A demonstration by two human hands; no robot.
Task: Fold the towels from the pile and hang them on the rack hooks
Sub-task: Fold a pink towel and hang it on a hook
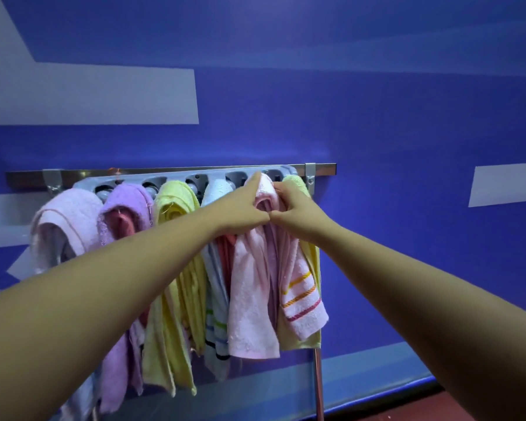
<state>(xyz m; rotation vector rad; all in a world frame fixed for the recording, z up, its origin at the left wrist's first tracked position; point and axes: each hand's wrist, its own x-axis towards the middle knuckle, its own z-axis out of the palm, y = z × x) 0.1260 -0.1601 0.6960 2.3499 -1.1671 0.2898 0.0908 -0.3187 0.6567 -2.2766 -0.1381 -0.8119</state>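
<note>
- Reaching up to the middle of the frame, both hands are meeting on the pink towel (251, 299), just under the grey rack (176, 177).
- The left hand (243, 208) is closing its grip on the towel's left side, with one finger stretching up over the fold at the top.
- The right hand (298, 211) is clamping its grip on the same fold from the right, fingers curling into the cloth; the two thumbs are touching below the fold.
- The pink towel is draping over a hook near the rack's right end and hanging down below both grips, its striped end showing at lower right.
- A yellow-green towel (296, 183) is hanging just behind it, at the rack's far right.
- Left of the hands, a white striped towel (216, 299), a yellow towel (173, 202), a purple towel (131, 202) and a pale pink towel (70, 220) are hanging side by side.
- The rack is sitting on a metal rail (164, 171) against the blue wall (377, 117).
</note>
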